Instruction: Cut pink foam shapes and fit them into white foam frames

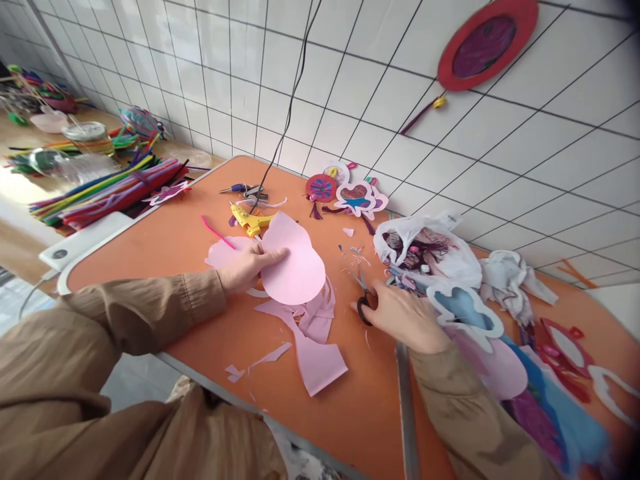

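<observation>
My left hand [247,267] pinches the edge of a pink foam cutout [295,270] with rounded lobes, held above the orange table [200,360]. In my right hand [400,313] is a pair of scissors [363,293] with dark handles; the blades point away from me, apart from the cutout. Beneath and in front of the cutout lie pink offcuts [320,363] and small scraps. Another pink lobed piece [223,251] lies partly hidden behind my left hand. A yellow glue gun [250,219] rests just beyond the cutout.
Finished hanging ornaments [355,197] lie against the tiled wall. To the right are a white plastic bag [455,257], a white cloud-shaped frame [493,320] and blue material [575,420]. Colourful pipe cleaners [115,193] fill the far left. A black cord [290,107] hangs down to the table.
</observation>
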Available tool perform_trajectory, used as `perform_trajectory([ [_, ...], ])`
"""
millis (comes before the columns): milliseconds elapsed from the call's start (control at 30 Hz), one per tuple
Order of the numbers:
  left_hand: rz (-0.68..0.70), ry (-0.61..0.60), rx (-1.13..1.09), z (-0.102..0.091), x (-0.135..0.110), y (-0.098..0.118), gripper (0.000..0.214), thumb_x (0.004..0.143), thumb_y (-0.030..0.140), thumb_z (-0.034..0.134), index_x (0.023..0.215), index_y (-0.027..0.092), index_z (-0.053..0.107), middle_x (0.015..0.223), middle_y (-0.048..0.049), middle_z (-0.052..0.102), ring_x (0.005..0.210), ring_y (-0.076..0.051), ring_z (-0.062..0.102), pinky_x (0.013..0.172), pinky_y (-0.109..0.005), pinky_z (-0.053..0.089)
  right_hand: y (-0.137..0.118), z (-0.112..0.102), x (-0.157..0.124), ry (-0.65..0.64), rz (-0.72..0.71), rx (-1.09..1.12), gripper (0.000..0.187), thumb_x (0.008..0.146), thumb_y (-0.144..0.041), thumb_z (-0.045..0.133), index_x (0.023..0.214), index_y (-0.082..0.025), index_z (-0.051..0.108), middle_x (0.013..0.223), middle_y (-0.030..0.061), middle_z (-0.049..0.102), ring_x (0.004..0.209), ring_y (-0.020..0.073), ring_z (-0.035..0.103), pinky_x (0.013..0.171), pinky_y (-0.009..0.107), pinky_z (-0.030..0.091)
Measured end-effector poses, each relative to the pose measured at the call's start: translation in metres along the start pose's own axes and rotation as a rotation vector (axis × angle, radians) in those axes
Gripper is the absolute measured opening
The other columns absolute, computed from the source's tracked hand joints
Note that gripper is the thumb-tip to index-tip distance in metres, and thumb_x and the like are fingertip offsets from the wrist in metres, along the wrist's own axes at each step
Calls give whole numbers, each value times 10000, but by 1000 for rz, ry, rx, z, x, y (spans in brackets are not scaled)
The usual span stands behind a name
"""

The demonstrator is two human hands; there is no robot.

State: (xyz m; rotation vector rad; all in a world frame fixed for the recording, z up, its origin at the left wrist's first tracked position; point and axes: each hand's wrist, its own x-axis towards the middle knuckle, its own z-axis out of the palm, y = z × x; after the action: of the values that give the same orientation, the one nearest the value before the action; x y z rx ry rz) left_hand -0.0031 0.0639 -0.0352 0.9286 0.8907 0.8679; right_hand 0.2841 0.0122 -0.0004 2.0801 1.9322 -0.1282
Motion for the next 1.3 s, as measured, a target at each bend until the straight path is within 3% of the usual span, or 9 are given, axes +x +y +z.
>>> perform_trajectory([
  [167,27,-28,8,-4,0,2,475,643,588,905,765,146,781,783,-124,801,741,-256,765,657,-327,614,1,0,2,-14,-20,72,396,932,-488,571,1133,-154,637,1092,232,765,1027,424,750,754,417,467],
  [433,16,-34,12,1,-3,4,559,584,590,942,798,109,752,764,-141,792,691,-253,741,638,-341,602,-4,4,2,24,0,88,423,930,-498,597,1148,-135,605,1075,226,765,1042,402,747,778,409,461],
  [633,27,-28,110,-3,-3,-1,632,540,683,924,722,106,743,750,-151,784,668,-245,727,607,-326,580,-8,9,4,64,13,126,411,912,-492,624,1141,-153,585,1118,205,759,1035,364,745,750,374,443],
  [800,61,10,62,-9,-4,2,591,586,649,913,828,132,760,740,-100,786,613,-215,705,549,-298,548,-13,14,5,111,-13,169,268,929,-421,606,1041,-177,619,943,147,773,903,310,746,680,342,390],
  [967,54,47,33,-5,-5,11,553,562,616,925,807,157,736,699,-73,769,565,-198,678,483,-278,494,-14,14,4,116,-69,179,158,925,-353,583,907,-203,630,831,104,746,829,274,721,640,326,331],
  [1067,33,26,14,-2,-2,13,566,548,587,935,840,142,742,749,-114,783,651,-242,726,530,-301,536,-12,11,2,88,-108,179,127,923,-287,551,943,-190,630,871,117,745,841,272,714,646,325,325],
  [1200,65,-22,-2,1,3,14,568,600,538,923,971,139,766,853,-138,803,861,-304,780,722,-356,620,-3,4,-1,28,-169,221,90,892,-246,575,917,-179,631,887,115,744,842,253,703,654,315,343],
  [1300,90,-35,-1,2,6,13,601,588,519,942,1007,125,770,889,-150,812,861,-304,780,752,-364,628,3,-2,-3,-40,-226,262,73,852,-261,637,861,-190,650,882,83,757,849,226,701,668,293,387],
])
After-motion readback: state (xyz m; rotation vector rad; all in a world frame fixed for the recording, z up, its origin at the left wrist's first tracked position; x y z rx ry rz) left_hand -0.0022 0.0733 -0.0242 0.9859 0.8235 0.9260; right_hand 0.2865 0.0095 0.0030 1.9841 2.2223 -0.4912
